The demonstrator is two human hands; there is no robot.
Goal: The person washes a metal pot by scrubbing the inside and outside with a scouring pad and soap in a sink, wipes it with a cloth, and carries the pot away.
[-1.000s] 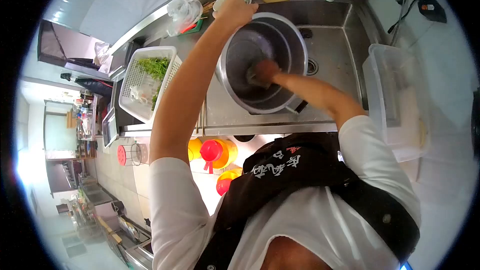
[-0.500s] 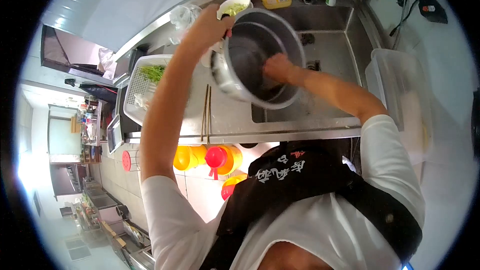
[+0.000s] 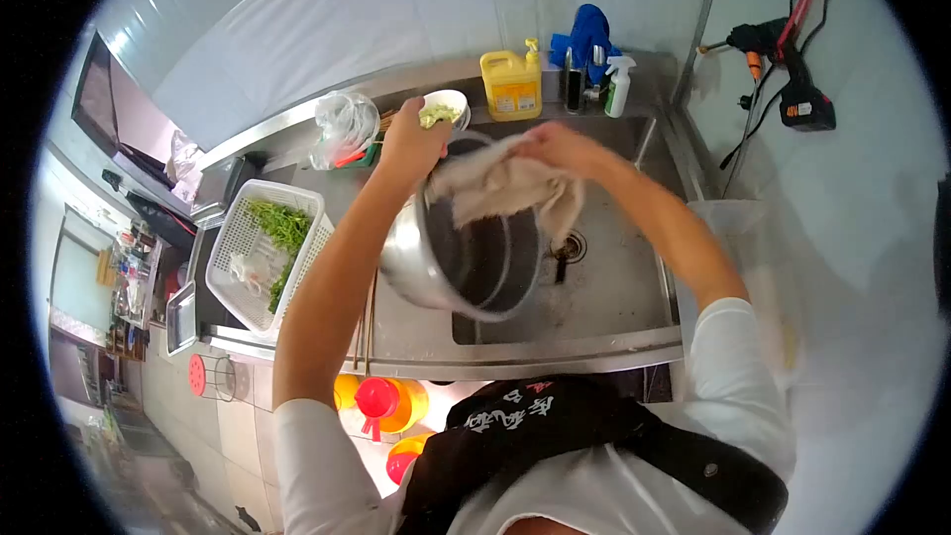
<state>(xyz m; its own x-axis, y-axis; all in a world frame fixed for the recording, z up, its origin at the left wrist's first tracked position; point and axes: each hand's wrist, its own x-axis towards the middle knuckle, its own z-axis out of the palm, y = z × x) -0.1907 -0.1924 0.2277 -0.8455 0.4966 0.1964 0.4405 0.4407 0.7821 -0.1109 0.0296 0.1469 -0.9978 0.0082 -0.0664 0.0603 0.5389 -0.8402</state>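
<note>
A large metal pot (image 3: pixel 404 256) is tilted over the left edge of the sink (image 3: pixel 619 307), its mouth facing right. My left hand (image 3: pixel 414 147) is closed at the pot's far rim, where a handle is mostly hidden by the fingers. A beige cloth (image 3: pixel 510 186) hangs crumpled from my right hand (image 3: pixel 557 147), which is closed on it. The cloth lies across the upper part of the pot's mouth and covers some of the rim. Behind my left hand stands a white bowl (image 3: pixel 458 104) with chopped pale-green food in it.
A white basket (image 3: pixel 233 282) with leafy greens stands on the counter at left, near a clear plastic bag (image 3: pixel 345 129). A yellow jug (image 3: pixel 512 87) and a spray bottle (image 3: pixel 618 87) stand behind the sink. Chopsticks (image 3: pixel 370 327) lie near the front edge. A power tool (image 3: pixel 797 89) hangs at right.
My right hand has come up from inside the pot to its far rim, with the cloth now in plain view. My left hand stays at the handle. The camera view has shifted.
</note>
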